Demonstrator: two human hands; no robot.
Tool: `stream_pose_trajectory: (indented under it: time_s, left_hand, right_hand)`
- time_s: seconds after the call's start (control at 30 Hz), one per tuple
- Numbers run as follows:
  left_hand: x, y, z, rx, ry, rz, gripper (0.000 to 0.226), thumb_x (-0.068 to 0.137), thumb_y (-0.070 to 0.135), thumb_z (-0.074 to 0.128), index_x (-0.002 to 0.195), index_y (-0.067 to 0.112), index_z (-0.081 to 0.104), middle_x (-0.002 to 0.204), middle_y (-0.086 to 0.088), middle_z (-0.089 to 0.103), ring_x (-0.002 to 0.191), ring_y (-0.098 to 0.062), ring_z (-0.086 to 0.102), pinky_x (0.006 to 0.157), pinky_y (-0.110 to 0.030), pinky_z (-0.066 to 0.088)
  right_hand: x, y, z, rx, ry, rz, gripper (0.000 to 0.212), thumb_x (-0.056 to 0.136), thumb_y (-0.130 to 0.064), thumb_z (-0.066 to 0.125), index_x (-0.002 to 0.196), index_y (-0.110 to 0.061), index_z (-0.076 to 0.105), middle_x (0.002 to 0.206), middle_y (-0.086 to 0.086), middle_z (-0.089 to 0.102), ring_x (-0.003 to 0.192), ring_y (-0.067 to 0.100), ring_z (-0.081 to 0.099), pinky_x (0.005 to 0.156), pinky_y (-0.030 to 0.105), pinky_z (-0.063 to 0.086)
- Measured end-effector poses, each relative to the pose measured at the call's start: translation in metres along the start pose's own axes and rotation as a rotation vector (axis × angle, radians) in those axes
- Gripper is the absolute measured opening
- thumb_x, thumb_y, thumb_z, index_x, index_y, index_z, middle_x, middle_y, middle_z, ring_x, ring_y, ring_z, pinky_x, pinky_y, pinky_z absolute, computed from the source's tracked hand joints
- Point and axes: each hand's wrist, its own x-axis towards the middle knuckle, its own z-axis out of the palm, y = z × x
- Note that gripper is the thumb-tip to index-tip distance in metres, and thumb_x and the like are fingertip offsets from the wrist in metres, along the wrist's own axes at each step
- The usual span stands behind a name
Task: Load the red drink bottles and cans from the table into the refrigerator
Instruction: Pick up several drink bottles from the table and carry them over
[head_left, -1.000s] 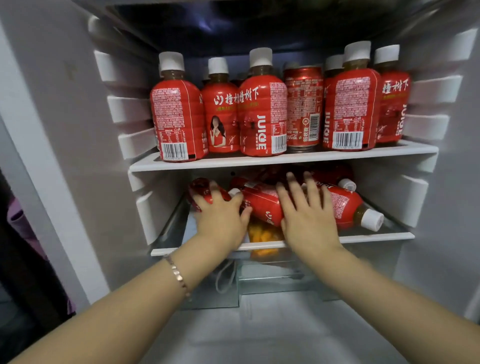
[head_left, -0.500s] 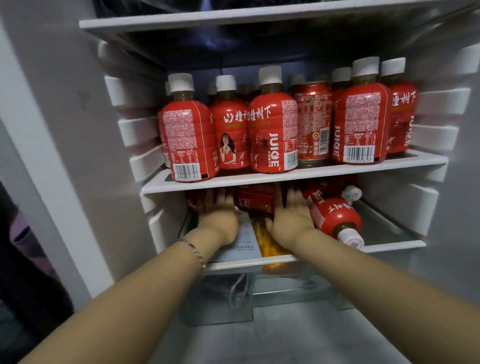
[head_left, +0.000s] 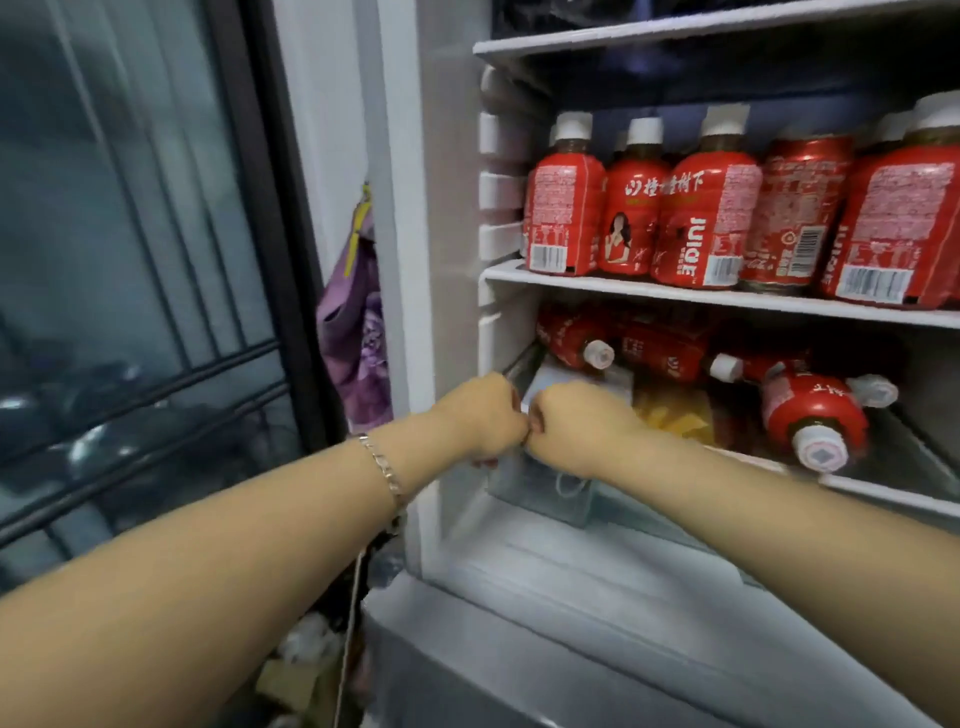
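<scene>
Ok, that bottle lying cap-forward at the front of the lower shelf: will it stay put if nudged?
Probably not: the bottle lies on its round side, so it would likely roll. Its white cap nearly reaches the front edge of the lower shelf, so it might slide out.

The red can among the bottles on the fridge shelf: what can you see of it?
The red can stands upright on the white shelf, near the front edge. It is the one can visible in a row of white-capped red bottles. It looks like shiny metal, with a silvery base rim, small white print and a barcode low on its right side. A bottle marked JUIQE sits close on its left and another bottle on its right. Whether either touches it is unclear.
</scene>
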Motion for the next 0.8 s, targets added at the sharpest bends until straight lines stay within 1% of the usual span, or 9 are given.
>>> stream_pose_trajectory:
  time_s: [0.1,0.2,0.27,0.4,0.53,0.57,0.6,0.73,0.8]
  left_hand:
    - [-0.045,-0.031,0.001,-0.006,-0.018,-0.208,0.015,0.084,0.008,0.044,0.078,0.005,0.057,0.085,-0.017,0.067,0.066,-0.029,0.065,0.054,-0.03,0.052]
    - [-0.106,-0.07,-0.003,-0.004,0.019,-0.412,0.024,0.087,0.008,0.043,0.094,-0.003,0.063,0.084,-0.014,0.065,0.071,-0.027,0.06,0.057,-0.027,0.046]
    - [-0.158,-0.095,-0.005,-0.028,-0.005,-0.575,0.024,0.087,0.01,0.043,0.092,0.001,0.064,0.076,-0.011,0.065,0.067,-0.024,0.06,0.058,-0.028,0.048]
    - [-0.294,-0.139,-0.002,-0.085,0.094,-0.866,0.022,0.086,0.011,0.042,0.071,0.006,0.058,0.075,-0.01,0.067,0.067,-0.024,0.062,0.06,-0.028,0.05]
    - [-0.404,-0.152,0.01,-0.152,0.207,-1.093,0.018,0.088,0.013,0.041,0.079,0.006,0.055,0.092,-0.016,0.068,0.066,-0.024,0.06,0.059,-0.029,0.047]
    - [-0.461,-0.149,0.014,-0.15,0.265,-1.194,0.016,0.087,0.011,0.041,0.08,0.006,0.054,0.095,-0.018,0.069,0.066,-0.024,0.061,0.06,-0.029,0.048]
    - [-0.489,-0.148,0.018,-0.155,0.281,-1.249,0.016,0.087,0.01,0.041,0.081,0.006,0.055,0.097,-0.019,0.069,0.067,-0.026,0.063,0.061,-0.029,0.048]
    - [-0.642,-0.119,0.044,-0.158,0.462,-1.509,0.02,0.089,0.013,0.043,0.091,0.004,0.06,0.096,-0.014,0.07,0.085,-0.028,0.067,0.076,-0.032,0.052]
    - [-0.71,-0.092,0.059,-0.175,0.553,-1.6,0.017,0.09,0.017,0.045,0.091,0.007,0.059,0.095,-0.012,0.066,0.088,-0.027,0.063,0.079,-0.034,0.052]
  right_hand:
    - [-0.015,-0.034,0.01,-0.034,-0.109,-0.197,0.021,0.088,-0.034,0.049,0.09,-0.016,0.061,0.1,0.011,0.064,0.089,0.031,0.06,0.066,0.028,0.039]
    - [-0.03,-0.08,0.024,-0.051,-0.263,-0.368,0.021,0.088,-0.033,0.047,0.075,-0.019,0.057,0.081,0.003,0.066,0.058,0.018,0.055,0.057,0.025,0.04]
    - [-0.045,-0.117,0.034,-0.059,-0.375,-0.493,0.026,0.088,-0.032,0.047,0.079,-0.014,0.063,0.076,0.004,0.069,0.049,0.014,0.054,0.052,0.023,0.041]
    - [-0.098,-0.209,0.055,-0.086,-0.545,-0.777,0.03,0.091,-0.028,0.047,0.089,-0.006,0.065,0.077,0.005,0.066,0.066,0.021,0.06,0.057,0.029,0.046]
    - [-0.157,-0.283,0.069,-0.14,-0.566,-0.983,0.023,0.089,-0.026,0.046,0.083,-0.011,0.063,0.087,0.006,0.07,0.079,0.023,0.064,0.074,0.031,0.051]
    - [-0.193,-0.319,0.071,-0.164,-0.563,-1.102,0.021,0.089,-0.025,0.046,0.081,-0.012,0.061,0.091,0.009,0.069,0.083,0.024,0.064,0.079,0.032,0.05]
    - [-0.213,-0.336,0.071,-0.168,-0.548,-1.156,0.02,0.089,-0.024,0.045,0.081,-0.013,0.06,0.093,0.01,0.07,0.084,0.024,0.064,0.083,0.032,0.05]
    - [-0.342,-0.411,0.062,-0.226,-0.592,-1.414,0.024,0.091,-0.025,0.044,0.084,-0.011,0.062,0.084,0.003,0.073,0.063,0.015,0.063,0.073,0.025,0.051]
    - [-0.405,-0.441,0.06,-0.241,-0.555,-1.549,0.027,0.091,-0.026,0.046,0.092,-0.006,0.065,0.088,0.006,0.073,0.071,0.018,0.067,0.079,0.03,0.054]
